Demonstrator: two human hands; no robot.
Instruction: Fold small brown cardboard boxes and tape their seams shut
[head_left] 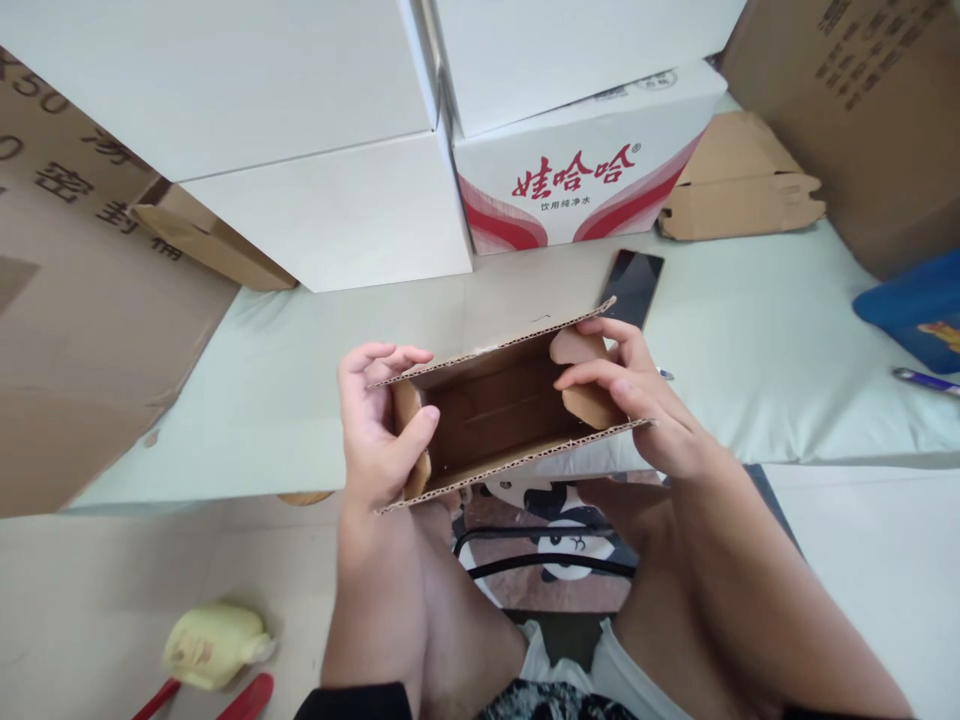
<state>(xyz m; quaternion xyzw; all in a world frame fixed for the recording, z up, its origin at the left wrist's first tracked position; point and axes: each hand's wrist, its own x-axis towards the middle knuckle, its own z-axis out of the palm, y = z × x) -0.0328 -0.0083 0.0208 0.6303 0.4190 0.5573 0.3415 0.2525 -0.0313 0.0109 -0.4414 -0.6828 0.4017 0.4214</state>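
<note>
Between my two hands is a small brown cardboard box (495, 420), its open top facing me and nothing visible inside. My left hand (382, 420) grips the left end, with the thumb over the end flap (412, 430) and the fingers behind the far wall. At the right end, my right hand (637, 390) holds the box. Its fingers press on the small tabs (592, 405) there, and part of the hand is outside the wall. A dark phone (637, 280) lies just beyond the right hand.
White boxes (330, 210) and a white-and-red printed carton (577, 180) line the back of the pale green cloth-covered surface (750, 340). Flattened cardboard (742, 195) is at back right. Large cartons (90, 300) flank both sides. A blue container (915, 310) and pen (926, 380) are right. A yellow bottle (214, 645) lies lower left.
</note>
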